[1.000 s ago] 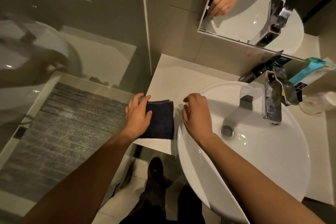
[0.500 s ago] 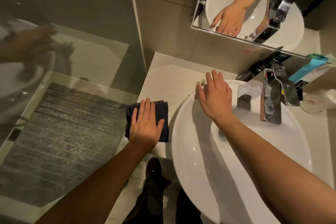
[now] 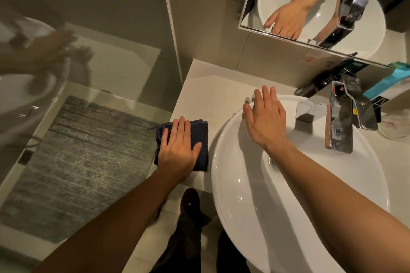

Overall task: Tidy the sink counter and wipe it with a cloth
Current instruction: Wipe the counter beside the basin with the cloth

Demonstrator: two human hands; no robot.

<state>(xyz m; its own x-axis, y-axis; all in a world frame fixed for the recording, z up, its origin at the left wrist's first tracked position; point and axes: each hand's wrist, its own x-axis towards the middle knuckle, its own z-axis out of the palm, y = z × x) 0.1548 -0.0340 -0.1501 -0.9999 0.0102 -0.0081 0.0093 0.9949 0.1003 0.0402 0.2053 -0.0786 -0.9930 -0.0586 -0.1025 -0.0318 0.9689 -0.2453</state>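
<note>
A folded dark blue cloth (image 3: 203, 131) lies on the pale counter (image 3: 213, 88) left of the round white basin (image 3: 244, 195). My left hand (image 3: 179, 146) lies flat on the cloth, fingers together, pressing it down near the counter's front edge. My right hand (image 3: 265, 117) rests palm down on the basin's far left rim, fingers stretched out and empty. Small water drops speckle the counter beyond the cloth.
A chrome tap (image 3: 341, 122) stands at the basin's back right. Behind it are a dark bottle (image 3: 321, 82), a teal tube (image 3: 386, 83) and a clear cup (image 3: 392, 126). A mirror (image 3: 310, 6) hangs above. A glass shower screen (image 3: 88, 95) borders the counter's left side.
My left hand went from gripping the cloth's edge to lying flat on it. My right hand opened and moved from the basin's near left rim to its far left rim.
</note>
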